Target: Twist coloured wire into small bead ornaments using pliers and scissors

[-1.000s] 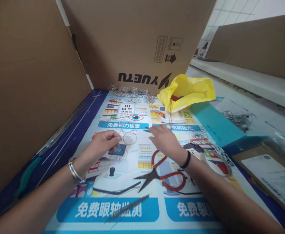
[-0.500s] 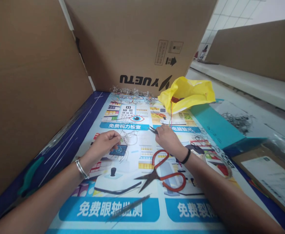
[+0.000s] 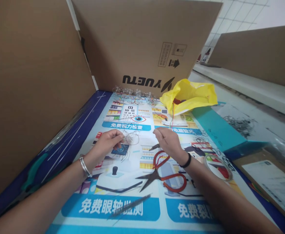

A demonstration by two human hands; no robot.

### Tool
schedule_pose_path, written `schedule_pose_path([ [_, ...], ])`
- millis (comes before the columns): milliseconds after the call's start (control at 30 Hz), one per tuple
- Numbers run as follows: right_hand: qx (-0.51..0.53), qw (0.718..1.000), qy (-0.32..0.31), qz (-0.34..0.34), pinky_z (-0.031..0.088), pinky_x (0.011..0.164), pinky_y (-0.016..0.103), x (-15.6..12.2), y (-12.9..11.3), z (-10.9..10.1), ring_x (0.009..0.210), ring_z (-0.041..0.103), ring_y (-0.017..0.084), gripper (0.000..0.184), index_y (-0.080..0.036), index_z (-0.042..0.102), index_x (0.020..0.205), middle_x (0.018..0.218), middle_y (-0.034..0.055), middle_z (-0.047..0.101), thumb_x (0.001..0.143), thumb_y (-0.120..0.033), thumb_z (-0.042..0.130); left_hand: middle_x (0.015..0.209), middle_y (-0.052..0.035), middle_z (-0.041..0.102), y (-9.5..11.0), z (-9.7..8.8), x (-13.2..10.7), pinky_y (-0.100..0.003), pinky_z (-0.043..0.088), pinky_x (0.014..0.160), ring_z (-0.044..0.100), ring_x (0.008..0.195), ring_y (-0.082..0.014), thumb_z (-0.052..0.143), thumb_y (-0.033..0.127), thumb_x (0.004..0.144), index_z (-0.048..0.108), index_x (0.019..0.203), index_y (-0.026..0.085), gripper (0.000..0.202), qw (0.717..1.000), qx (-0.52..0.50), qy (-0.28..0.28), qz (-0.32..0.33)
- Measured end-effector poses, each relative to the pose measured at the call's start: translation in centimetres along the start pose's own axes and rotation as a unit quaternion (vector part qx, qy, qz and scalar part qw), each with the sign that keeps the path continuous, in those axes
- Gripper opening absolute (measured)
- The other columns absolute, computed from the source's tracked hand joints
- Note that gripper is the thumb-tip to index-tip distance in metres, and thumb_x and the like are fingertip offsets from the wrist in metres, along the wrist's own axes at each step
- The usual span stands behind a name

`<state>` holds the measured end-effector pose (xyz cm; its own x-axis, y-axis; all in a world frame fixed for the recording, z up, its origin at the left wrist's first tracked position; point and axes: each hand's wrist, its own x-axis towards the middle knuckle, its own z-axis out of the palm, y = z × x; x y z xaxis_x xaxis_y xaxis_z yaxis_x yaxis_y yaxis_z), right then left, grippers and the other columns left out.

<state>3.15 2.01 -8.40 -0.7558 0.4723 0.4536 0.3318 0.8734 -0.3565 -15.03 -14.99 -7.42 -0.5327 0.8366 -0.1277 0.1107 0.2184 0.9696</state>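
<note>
Thumb and forefinger of my left hand (image 3: pixel 112 139) are pinched on a thin wire piece (image 3: pixel 132 138), whose fine loops spread out to the right over the printed sheet. My right hand (image 3: pixel 168 141) is closed around a small dark-tipped tool that looks like pliers (image 3: pixel 154 147); its tip points left and down, and its handles are hidden in the palm. The fingertips of that hand are pinched together; whether they also hold a wire is too fine to see. Red-handled scissors (image 3: pixel 157 177) lie spread just below my right hand.
A bundle of thin dark wires (image 3: pixel 131 206) lies in front. Tangled wire pieces (image 3: pixel 135 93) line the back cardboard wall (image 3: pixel 137 42). At the right are a yellow bag (image 3: pixel 191 97), a tape roll (image 3: pixel 217 167) and a turquoise box (image 3: pixel 220 130). Teal-handled pliers (image 3: pixel 34 172) lie left.
My right hand has turned, so the tool's tip has swung downward and its fingertips are now pinched above it. My left hand keeps its pinch. The whole view has shifted slightly.
</note>
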Motion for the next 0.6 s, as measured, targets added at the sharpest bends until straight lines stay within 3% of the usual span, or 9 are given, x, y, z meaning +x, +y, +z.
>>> schedule_pose_path([
  [100, 0.032, 0.995, -0.046, 0.078, 0.034, 0.061, 0.025, 0.4, 0.7, 0.1, 0.068, 0.055, 0.016, 0.047, -0.02, 0.061, 0.073, 0.068, 0.0026, 0.061, 0.093, -0.044, 0.026, 0.056, 0.0028, 0.054, -0.1, -0.1, 0.1, -0.02, 0.035, 0.048, 0.047, 0.05, -0.0091, 0.058, 0.035, 0.076, 0.053, 0.07, 0.017, 0.02, 1.0, -0.027, 0.004, 0.008],
  [200, 0.158, 0.977, -0.059, 0.13, 0.033, 0.056, 0.025, 1.0, 1.6, -0.1, 0.062, 0.051, 0.014, 0.042, -0.019, 0.063, 0.073, 0.066, 0.0014, 0.059, 0.087, -0.049, 0.038, 0.056, 0.0028, 0.054, -0.3, -0.2, 0.3, -0.021, 0.033, 0.047, 0.047, 0.05, -0.0092, 0.058, 0.034, 0.076, 0.052, 0.07, 0.017, 0.019, 0.999, -0.043, 0.0, 0.013],
  [333, 0.4, 0.889, -0.098, 0.201, 0.028, 0.046, 0.022, 1.3, 2.6, -0.7, 0.051, 0.037, 0.008, 0.034, -0.018, 0.064, 0.088, 0.071, -0.0011, 0.056, 0.068, -0.045, 0.066, 0.06, 0.0018, 0.056, -0.3, -0.3, 0.2, -0.021, 0.033, 0.048, 0.048, 0.052, -0.0098, 0.057, 0.033, 0.076, 0.053, 0.071, 0.017, 0.017, 0.999, -0.047, -0.002, 0.002],
  [433, 0.503, 0.827, -0.068, 0.24, 0.028, 0.043, 0.021, 1.2, 2.8, -1.1, 0.049, 0.033, 0.005, 0.035, -0.018, 0.065, 0.092, 0.076, -0.0011, 0.056, 0.064, -0.039, 0.071, 0.065, 0.0013, 0.057, -0.1, -0.3, 0.2, -0.022, 0.035, 0.052, 0.048, 0.055, -0.0101, 0.057, 0.034, 0.075, 0.054, 0.07, 0.018, 0.018, 0.999, -0.032, 0.011, -0.007],
  [533, 0.542, 0.797, -0.056, 0.259, 0.029, 0.042, 0.02, 1.2, 2.9, -1.1, 0.047, 0.028, 0.003, 0.031, -0.02, 0.065, 0.092, 0.073, -0.0032, 0.053, 0.066, -0.037, 0.07, 0.068, 0.0013, 0.057, 0.0, -0.5, 0.4, -0.023, 0.037, 0.057, 0.048, 0.059, -0.0109, 0.059, 0.035, 0.074, 0.054, 0.069, 0.017, 0.019, 1.0, -0.003, 0.02, 0.001],
  [600, 0.537, 0.796, -0.043, 0.276, 0.028, 0.042, 0.018, 1.3, 3.0, -0.9, 0.048, 0.03, 0.004, 0.028, -0.021, 0.064, 0.088, 0.071, -0.0038, 0.051, 0.066, -0.037, 0.071, 0.073, -0.0004, 0.06, 0.0, -0.7, 0.6, -0.025, 0.039, 0.063, 0.052, 0.066, -0.0131, 0.06, 0.037, 0.073, 0.055, 0.069, 0.017, 0.021, 1.0, 0.014, 0.013, 0.0],
])
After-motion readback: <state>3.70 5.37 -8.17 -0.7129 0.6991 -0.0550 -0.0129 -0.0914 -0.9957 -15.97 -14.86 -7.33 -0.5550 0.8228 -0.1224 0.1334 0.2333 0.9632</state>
